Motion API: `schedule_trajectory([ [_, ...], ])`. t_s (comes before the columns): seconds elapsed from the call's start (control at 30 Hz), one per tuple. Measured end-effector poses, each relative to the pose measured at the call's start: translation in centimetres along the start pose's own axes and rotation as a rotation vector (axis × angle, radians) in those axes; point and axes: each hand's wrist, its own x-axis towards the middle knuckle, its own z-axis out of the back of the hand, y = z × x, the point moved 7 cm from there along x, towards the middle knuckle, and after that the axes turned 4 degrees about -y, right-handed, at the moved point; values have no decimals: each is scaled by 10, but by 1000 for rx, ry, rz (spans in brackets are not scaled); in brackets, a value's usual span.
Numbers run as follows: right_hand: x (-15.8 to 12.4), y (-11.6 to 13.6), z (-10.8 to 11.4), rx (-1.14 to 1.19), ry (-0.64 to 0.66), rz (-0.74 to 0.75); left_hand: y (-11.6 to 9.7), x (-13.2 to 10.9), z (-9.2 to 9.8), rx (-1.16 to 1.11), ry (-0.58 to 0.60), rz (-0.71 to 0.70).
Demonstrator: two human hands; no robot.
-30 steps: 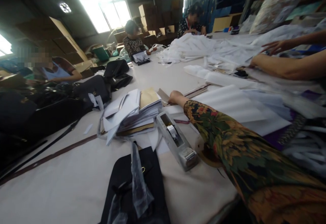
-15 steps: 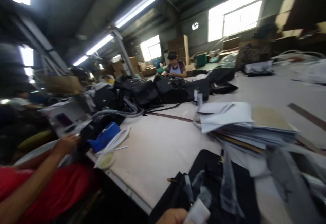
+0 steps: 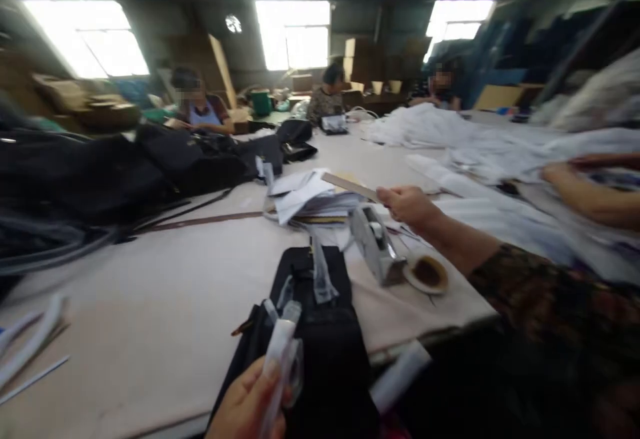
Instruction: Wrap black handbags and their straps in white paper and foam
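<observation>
In the head view, my left hand (image 3: 250,396) is closed around a white-wrapped strip (image 3: 281,346), which looks like a covered strap of the bag. Beneath and beyond it lies a black bag (image 3: 325,339) at the table's near edge. Clear plastic wrap (image 3: 324,282) covers one of its upper parts, and a small brown tip sticks out at its left side. A second white-wrapped piece (image 3: 400,376) juts out right of the bag; whether it belongs to the bag I cannot tell. My right hand is out of view.
From the right, a co-worker's hand (image 3: 407,206) holds a flat brown strip (image 3: 350,186) over stacked papers (image 3: 305,196). A tape dispenser (image 3: 375,246) and a tape roll (image 3: 427,274) stand near the right edge. Black bags (image 3: 100,166) pile up at left; white material (image 3: 430,126) lies behind.
The view has swung right, bringing in the tape dispenser and the co-worker's arm at right. The red-clad co-worker at left is gone from view. My left hand shows more, still on the white strip.
</observation>
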Motion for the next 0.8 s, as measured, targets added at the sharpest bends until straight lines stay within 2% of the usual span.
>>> schedule_trajectory([
  [0.1, -73, -1, -32, 419, 205, -14, -2, -7, -2, 46, 40, 40],
  [0.17, -127, -10, -59, 507, 321, -94, -3, -9, -2, 66, 64, 33],
  [0.23, -169, -31, -78, 410, 320, -173, -2, -10, -1, 70, 82, 13],
  [0.3, -190, -56, -88, 118, 262, -149, 0, -10, 1, 66, 102, -4],
  [0.4, -187, -79, -95, -364, 197, -8, 2, -10, 3, 55, 137, -24],
  [0.47, -176, -83, -99, -532, 194, 35, 2, -11, 3, 40, 156, -39],
  [0.63, -155, -61, -109, -719, 248, 136, 2, -13, 8, 4, 143, -67],
  [0.8, -117, -44, -139, -752, 325, 215, 4, -12, 12, 8, 121, -74],
])
